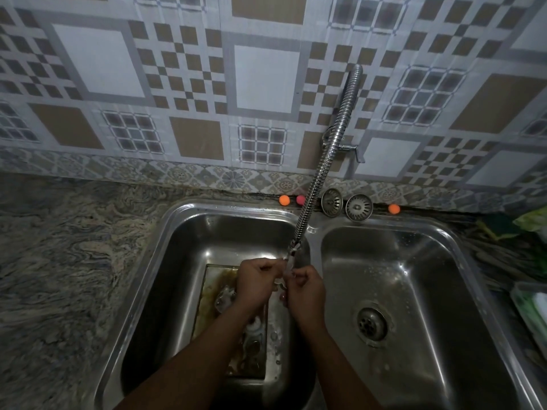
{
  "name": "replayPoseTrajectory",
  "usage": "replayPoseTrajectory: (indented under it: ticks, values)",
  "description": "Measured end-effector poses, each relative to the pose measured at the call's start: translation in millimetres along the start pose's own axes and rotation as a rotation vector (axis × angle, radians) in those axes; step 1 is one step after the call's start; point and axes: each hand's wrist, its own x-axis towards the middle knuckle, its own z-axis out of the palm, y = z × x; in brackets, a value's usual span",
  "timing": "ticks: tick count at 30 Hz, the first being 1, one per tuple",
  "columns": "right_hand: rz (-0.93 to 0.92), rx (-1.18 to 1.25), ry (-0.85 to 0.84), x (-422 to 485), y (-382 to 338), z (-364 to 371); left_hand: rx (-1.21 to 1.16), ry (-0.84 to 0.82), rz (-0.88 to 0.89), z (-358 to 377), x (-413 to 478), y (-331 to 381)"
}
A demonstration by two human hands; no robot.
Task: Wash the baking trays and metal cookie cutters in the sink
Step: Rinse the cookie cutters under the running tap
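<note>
Two steel basins sit side by side in a swirly grey stone desk (59,261), w/ a tiled wall (266,78) behind in beige, grey and white squares. Light is dim.

The left basin (177,220) holds a baking tray (216,276), flat on the bottom and stained brown. A few small pieces lie on it, too blurred to name, and both forearms cover its near part. The right basin (384,261) shows only its drain (372,324) and water drops.

A ribbed flexible tap hose (325,161) runs down from the wall, past a lever (352,149), and ends just above the hands.

On the back ledge are 2 strainer plugs (332,202) (359,207) leaning on the wall, plus 3 small balls: orange (284,200), pink (300,199) and orange (394,208). At the far R edge are green stuff (532,223) and a clear tub (529,309), both cut off.

The left hand (257,279) and right hand (305,291) meet over the left basin. Each grip is narrow, fingers curled and pinching a small metal piece (281,284) between them under the hose end. Its shape is mostly hidden.
</note>
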Motion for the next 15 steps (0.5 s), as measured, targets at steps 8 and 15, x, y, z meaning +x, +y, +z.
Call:
replayPoseTrajectory:
  ticks: [8, 15]
  values:
    - [-0.05, 0.101, -0.138, 7.9, -6.9, -4.8, -0.268, -0.053, -0.203, -1.1, -4.0, 1.0]
    - [-0.085, 0.074, -0.047, 13.4, -4.3, -9.3, -0.167, -0.025, -0.235, -0.3, -5.2, -4.2]
